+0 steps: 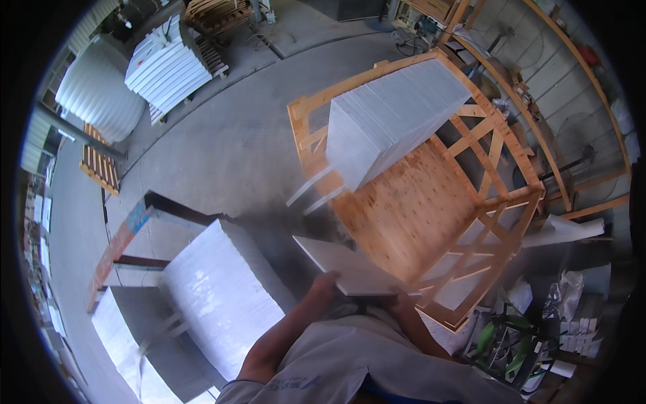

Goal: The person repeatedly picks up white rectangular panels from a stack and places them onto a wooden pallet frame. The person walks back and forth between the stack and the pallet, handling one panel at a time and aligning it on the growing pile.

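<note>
In front of my waist I hold a thin, pale grey rectangular slab [353, 266], tilted. My left hand [327, 285] is closed on its left edge. My right hand [400, 302] grips the near right edge, its fingers partly hidden by the slab. Ahead to the right lies an open wooden crate [410, 202] with slatted sides. A row of similar thin slabs [397, 111] stands on edge in its far part, and two pale strips [311, 186] stick out beside them. To my left rises a large pale stack [219, 286] with a bright, flat top.
A rusty metal frame [120, 254] stands behind the left stack, with another strapped pale stack [114, 330] nearer. Wrapped bundles [168, 67] sit on pallets at the far left. Right of me are a white roll [565, 231], plastic wrap and tools, and a standing fan [585, 155].
</note>
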Demonstrator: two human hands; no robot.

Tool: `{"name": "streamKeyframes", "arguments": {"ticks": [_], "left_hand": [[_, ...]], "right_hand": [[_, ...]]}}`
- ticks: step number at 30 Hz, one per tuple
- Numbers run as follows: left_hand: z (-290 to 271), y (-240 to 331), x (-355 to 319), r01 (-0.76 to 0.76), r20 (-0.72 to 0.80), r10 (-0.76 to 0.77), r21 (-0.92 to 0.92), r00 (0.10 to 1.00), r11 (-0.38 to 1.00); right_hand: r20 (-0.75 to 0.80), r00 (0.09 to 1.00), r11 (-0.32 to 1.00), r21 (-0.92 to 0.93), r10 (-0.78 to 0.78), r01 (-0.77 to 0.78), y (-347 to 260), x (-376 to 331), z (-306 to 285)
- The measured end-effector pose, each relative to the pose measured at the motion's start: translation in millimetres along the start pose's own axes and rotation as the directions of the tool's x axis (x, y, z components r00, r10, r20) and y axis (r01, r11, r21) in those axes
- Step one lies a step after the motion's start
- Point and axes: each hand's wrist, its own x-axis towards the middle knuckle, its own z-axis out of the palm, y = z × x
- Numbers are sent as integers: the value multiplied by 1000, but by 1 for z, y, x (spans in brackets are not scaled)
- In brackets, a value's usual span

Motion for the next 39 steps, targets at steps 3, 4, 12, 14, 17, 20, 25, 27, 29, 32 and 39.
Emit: {"name": "streamKeyframes", "arguments": {"ticks": [3,4,12,14,17,20,25,27,29,32,39], "left_hand": [[-10,42,23,73,-1,-73,-91,997,993],[-9,54,27,101,48,-93,-219,995,971],[-4,137,50,-47,140,48,-8,989,999],[-20,154,79,38,85,-35,-30,996,999],[-45,192,138,182,-80,-176,84,981,980],[-55,228,181,220,-156,-212,38,965,975],[-60,279,208,246,12,-253,-277,967,929],[-66,289,223,170,152,-134,-261,979,950],[-68,289,243,-147,151,118,198,981,969],[-64,300,278,-378,262,283,468,922,798],[-45,360,320,-43,74,29,199,997,979]], "right_hand": [[1,992,983,137,123,-122,11,28,18],[19,987,975,152,161,-162,14,38,18],[74,983,893,410,170,-186,-29,134,20],[66,988,868,472,141,-156,-55,152,15],[-12,989,953,269,145,-137,-84,199,26],[-114,951,914,330,286,-236,-99,241,57],[-172,822,730,581,543,-361,-102,308,108],[-246,820,833,366,516,-415,-103,327,120],[-284,827,846,390,486,-363,-102,343,127],[-158,685,202,979,711,17,-91,393,149],[6,636,-333,855,772,397,-87,456,156]]}}
